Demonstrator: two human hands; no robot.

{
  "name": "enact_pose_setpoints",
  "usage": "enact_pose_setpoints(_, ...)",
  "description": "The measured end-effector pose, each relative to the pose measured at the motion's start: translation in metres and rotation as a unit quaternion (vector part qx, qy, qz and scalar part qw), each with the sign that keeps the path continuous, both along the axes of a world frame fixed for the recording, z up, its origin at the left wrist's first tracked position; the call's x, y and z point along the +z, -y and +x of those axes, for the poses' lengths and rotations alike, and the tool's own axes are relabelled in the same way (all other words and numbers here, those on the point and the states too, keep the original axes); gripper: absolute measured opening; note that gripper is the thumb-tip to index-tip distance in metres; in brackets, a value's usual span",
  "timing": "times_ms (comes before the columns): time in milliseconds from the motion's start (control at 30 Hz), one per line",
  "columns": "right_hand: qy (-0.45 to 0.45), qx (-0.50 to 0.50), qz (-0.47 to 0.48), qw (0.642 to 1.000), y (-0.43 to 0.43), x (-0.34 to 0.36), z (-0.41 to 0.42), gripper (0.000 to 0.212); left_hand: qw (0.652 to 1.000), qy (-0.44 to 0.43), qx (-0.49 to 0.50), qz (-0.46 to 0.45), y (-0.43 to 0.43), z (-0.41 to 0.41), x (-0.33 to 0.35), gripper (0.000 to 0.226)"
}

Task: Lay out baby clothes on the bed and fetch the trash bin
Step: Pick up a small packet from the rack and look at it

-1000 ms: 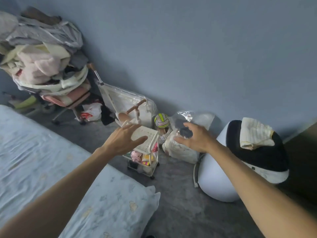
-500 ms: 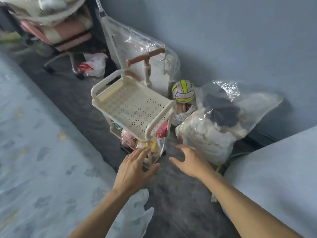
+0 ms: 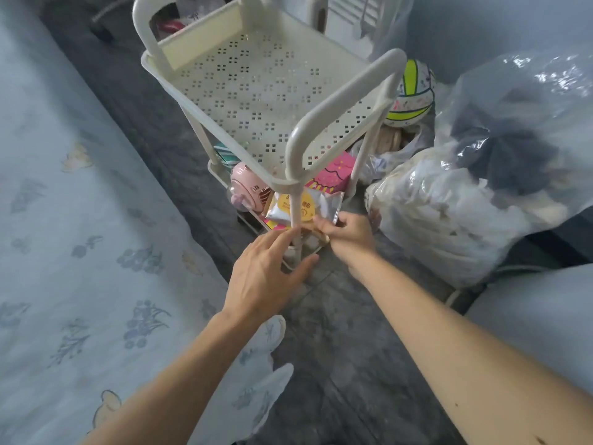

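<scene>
A cream trolley (image 3: pixel 256 91) with a perforated top shelf stands on the grey floor beside the bed (image 3: pixel 80 252). Its lower shelf holds a pink fan (image 3: pixel 247 187), a pink box (image 3: pixel 333 175) and a yellow-and-white packet (image 3: pixel 308 207). My left hand (image 3: pixel 266 277) reaches to the front leg of the trolley, fingers straight, fingertips touching the lower shelf edge and thumb below it. My right hand (image 3: pixel 349 236) pinches a small clear wrapper (image 3: pixel 316 234) at that same shelf edge. A clear plastic bag of pale clothes (image 3: pixel 455 213) lies just right of the trolley. No trash bin is recognisable.
A yellow-green striped ball (image 3: pixel 410 94) sits behind the trolley by the blue wall. A pale rounded object (image 3: pixel 539 322) fills the lower right. A plastic-wrapped white item (image 3: pixel 353 14) leans at the top. Grey floor runs between the bed and the bags.
The view has dropped and closed in on the trolley. Both hands moved forward and down to its lower shelf, and the right hand now pinches a wrapper.
</scene>
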State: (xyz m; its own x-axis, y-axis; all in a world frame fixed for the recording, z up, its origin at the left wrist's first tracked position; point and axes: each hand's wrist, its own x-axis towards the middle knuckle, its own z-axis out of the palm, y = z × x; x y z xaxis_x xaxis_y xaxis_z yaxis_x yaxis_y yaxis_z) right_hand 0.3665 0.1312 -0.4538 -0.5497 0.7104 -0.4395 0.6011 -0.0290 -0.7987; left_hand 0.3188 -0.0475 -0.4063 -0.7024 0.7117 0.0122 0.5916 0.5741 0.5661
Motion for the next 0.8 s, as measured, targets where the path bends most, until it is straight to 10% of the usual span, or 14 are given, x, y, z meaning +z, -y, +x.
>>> enact_pose_setpoints(800, -0.184, -0.085, 0.091, 0.975, -0.026, 0.206, 0.158, 0.042, 0.984, 0.038, -0.019, 0.170, -0.105, 0.066, 0.170, 0.016)
